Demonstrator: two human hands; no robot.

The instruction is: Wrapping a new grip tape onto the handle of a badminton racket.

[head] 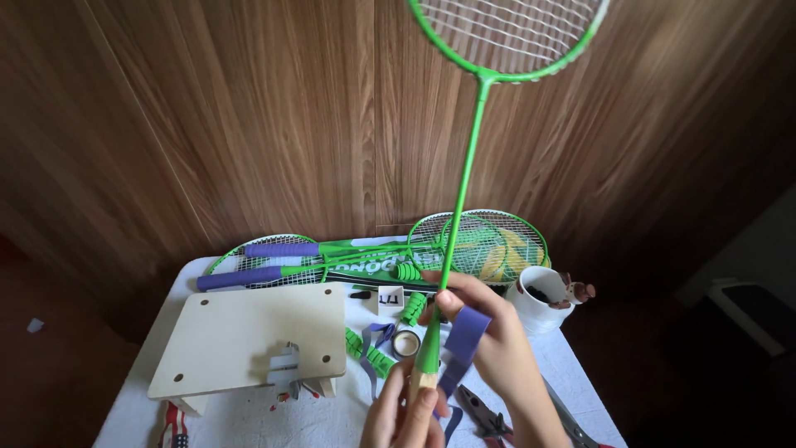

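Observation:
A green badminton racket (464, 166) stands upright in front of me, its strung head at the top edge. My left hand (398, 415) grips the bare wooden end of its handle at the bottom. My right hand (489, 340) holds a purple grip tape strip (461, 344) against the handle's green cone, fingers pinched on the shaft. The tape's loose tail hangs down past my left hand.
A white-covered table (166, 282) carries a pale wooden jig board (249, 336), several green rackets with purple grips (274, 261), green grip rolls (412, 307), a small tape roll (405, 342), a white cup (537, 299), and pliers (485, 415). A wood-panel wall rises behind.

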